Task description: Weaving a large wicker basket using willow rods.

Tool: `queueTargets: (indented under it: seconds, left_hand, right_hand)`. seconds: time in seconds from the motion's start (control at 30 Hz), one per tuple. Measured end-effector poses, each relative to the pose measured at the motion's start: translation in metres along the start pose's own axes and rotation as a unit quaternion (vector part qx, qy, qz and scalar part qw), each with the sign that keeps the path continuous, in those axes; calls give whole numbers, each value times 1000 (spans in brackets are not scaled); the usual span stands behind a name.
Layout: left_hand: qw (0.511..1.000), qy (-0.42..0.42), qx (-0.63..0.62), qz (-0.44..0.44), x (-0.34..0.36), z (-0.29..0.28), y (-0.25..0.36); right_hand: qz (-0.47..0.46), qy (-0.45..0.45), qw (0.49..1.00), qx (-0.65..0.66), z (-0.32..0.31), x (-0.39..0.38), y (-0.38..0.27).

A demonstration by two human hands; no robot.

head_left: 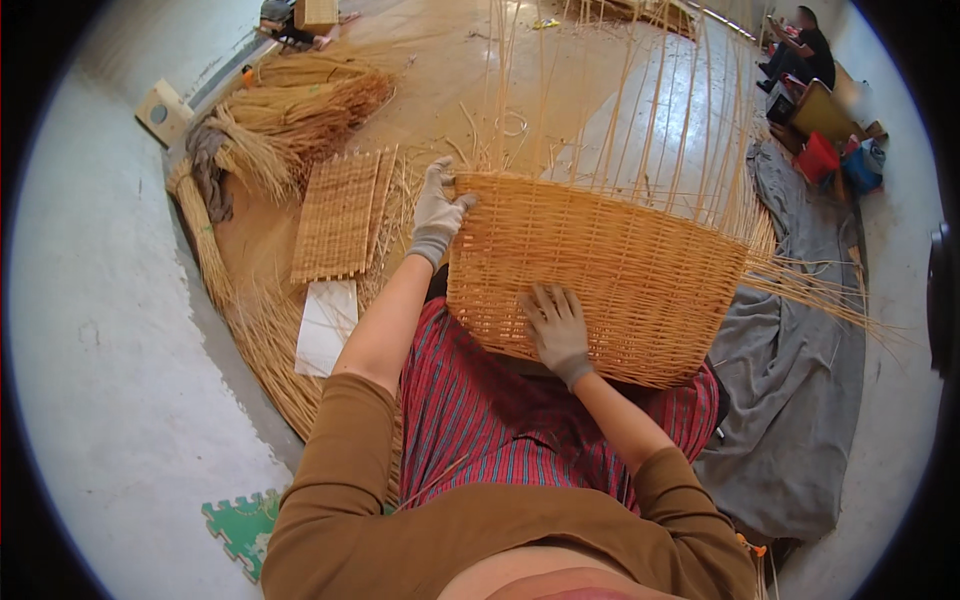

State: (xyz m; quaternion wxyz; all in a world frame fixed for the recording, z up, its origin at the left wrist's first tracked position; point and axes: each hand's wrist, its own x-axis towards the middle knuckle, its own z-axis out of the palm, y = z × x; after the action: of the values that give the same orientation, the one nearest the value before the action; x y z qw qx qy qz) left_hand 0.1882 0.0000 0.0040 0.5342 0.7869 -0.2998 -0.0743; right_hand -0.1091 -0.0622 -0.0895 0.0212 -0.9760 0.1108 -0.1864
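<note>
A half-woven wicker basket [620, 270] rests tilted on my lap, its honey-coloured wall facing me. Long unwoven stakes [650, 110] rise from its far edge. At the basket's upper left corner, my left hand [438, 210], in a pale grey-white glove, grips the edge with the thumb on the near side. My gloved right hand [558, 330] lies flat against the lower middle of the wall, fingers spread. Loose ends of wicker [815, 285] stick out past the right side. The basket hides whatever is behind it.
Woven panels [340, 215] and a white board [327, 325] lie left of me. Bundles of wicker rods [310, 110] spread along the left wall. Grey cloth [790, 400] covers the right side. Beyond it are a red bucket [817, 157] and a seated person [805, 50].
</note>
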Motion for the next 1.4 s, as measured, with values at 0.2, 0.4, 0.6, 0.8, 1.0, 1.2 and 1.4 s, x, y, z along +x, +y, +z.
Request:
queueTargets:
  seconds: [0.2, 0.4, 0.6, 0.8, 1.0, 1.2, 1.4]
  left_hand:
    - [995, 75, 12, 64, -17, 28, -20]
    - [980, 25, -167, 102, 31, -4, -48]
    - [973, 63, 184, 124, -28, 17, 21]
    - [886, -24, 333, 322, -83, 35, 40]
    - [987, -92, -68, 109, -59, 36, -6]
    - [984, -50, 142, -91, -58, -44, -26]
    - [974, -118, 195, -13, -153, -74, -34]
  right_hand:
    - [60, -31, 996, 51, -4, -83, -10]
    - [22, 15, 999, 45, 21, -62, -19]
    - [39, 11, 998, 39, 16, -69, -9]
    - [56, -26, 997, 46, 9, -76, -10]
    - [43, -49, 997, 38, 13, -80, -10]
    - [40, -60, 997, 34, 11, -77, -9]
    - [60, -64, 995, 41, 3, -80, -11]
